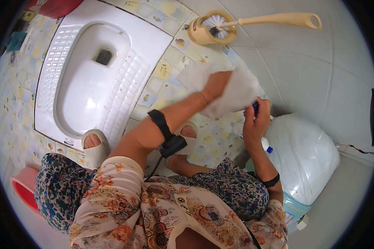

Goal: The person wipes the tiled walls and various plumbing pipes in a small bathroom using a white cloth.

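Observation:
My left hand [218,84] is closed on a thin white cloth or paper sheet [243,87], blurred and spread out to both sides of the hand. My right hand [258,116] grips a small dark blue object [255,106], possibly a bottle cap, at the sheet's lower right edge. Most of that object is hidden by the fingers. Just below the right hand, a white bottle [237,129] shows in part beside the wrist. Another white container with a blue cap [269,149] shows behind the forearm.
A white squat toilet [81,93] lies at left. A toilet brush [268,20] leans in its yellow holder [196,31] by the wall. At right stands a bin lined with a white plastic bag [302,155]. Red wires [350,146], a pink basin [25,186] and a red bucket [57,6] are near the edges.

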Motion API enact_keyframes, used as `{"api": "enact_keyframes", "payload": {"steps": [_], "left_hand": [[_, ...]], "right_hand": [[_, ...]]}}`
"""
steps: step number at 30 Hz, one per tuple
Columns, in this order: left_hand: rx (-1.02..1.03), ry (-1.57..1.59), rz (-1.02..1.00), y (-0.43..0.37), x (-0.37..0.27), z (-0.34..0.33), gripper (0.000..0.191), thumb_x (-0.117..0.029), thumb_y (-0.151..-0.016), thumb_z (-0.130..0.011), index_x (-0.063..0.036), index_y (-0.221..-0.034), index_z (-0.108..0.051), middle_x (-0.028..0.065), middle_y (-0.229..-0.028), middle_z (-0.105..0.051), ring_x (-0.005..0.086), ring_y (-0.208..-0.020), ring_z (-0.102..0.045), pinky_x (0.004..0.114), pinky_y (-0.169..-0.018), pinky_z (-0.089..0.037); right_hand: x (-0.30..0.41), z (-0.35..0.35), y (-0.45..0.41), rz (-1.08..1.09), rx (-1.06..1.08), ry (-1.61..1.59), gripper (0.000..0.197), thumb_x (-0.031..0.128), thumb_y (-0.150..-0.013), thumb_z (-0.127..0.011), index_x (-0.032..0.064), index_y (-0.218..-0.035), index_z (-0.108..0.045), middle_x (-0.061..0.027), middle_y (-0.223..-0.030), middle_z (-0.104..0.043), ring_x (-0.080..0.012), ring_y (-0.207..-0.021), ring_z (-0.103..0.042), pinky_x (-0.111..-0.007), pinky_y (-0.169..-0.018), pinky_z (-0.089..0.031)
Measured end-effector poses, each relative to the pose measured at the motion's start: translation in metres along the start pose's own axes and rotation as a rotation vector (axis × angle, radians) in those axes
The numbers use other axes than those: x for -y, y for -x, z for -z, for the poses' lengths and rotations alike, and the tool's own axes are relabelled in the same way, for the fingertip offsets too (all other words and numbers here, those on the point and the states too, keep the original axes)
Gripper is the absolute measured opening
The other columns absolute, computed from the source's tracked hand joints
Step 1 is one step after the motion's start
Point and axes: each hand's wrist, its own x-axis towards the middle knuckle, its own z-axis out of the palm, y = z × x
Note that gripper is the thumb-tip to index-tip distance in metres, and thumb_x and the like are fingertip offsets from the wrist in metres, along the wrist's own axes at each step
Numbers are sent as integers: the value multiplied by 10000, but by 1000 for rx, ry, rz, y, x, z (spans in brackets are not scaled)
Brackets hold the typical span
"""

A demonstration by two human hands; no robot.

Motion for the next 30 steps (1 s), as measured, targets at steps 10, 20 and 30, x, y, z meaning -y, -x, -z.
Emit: {"api": "enact_keyframes", "payload": {"steps": [10, 20, 30], "left_hand": [[-46, 223, -214, 31, -7, 21, 302, -267, -752, -638, -66, -977, -652, 152, -917, -649, 352, -864, -611, 408, -792, -487], [-380, 72, -273, 39, -22, -9, 392, -173, -728, -567, -21, -1088, -563, 205, -1015, -584, 414, -962, -532, 450, -837, -450], [35, 160, -87, 36, 32, 38, 423, -243, -763, -612, -47, -1134, -559, 164, -1087, -605, 362, -976, -580, 408, -861, -465]], "right_hand": [[0, -5, -7, 264, 119, 44, 312, 88, -814, -642, 5, -1104, -563, -153, -945, -543, -278, -774, -559, -321, -685, -462], [-22, 1, 10, 221, 134, -23, 373, 175, -810, -624, 15, -1138, -548, -191, -1050, -572, -348, -896, -593, -377, -749, -485], [-24, 4, -1, -85, 39, -272, 341, 14, -808, -675, -15, -1129, -564, -116, -1038, -617, -178, -889, -625, -293, -786, -517]]}}
